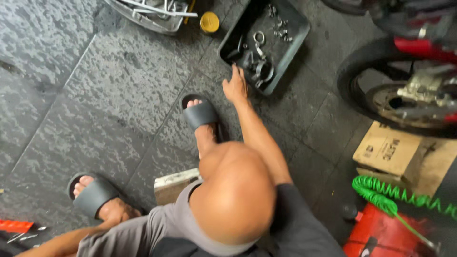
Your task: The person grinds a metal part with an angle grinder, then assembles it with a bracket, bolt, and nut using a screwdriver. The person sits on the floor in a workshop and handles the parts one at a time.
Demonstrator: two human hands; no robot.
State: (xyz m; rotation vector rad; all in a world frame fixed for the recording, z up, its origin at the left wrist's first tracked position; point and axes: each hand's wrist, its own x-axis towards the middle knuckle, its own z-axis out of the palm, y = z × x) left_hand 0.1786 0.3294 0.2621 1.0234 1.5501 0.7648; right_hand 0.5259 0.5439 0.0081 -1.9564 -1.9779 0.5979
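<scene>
A: Where is the right hand [235,86]?
B: At twelve o'clock, fingers spread open, grip empty, touching the near rim of the dark rectangular plastic tray [295,35] holding loose metal fasteners [260,66].
A: Picked anything?
B: Seemingly not yet. The left hand's grip I cannot tell.

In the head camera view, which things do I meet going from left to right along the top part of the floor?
Shallow metal pan of tools → round yellow cap → dark rectangular plastic tray of metal parts, with the right hand reaching its near edge → black motorcycle tyre.
</scene>
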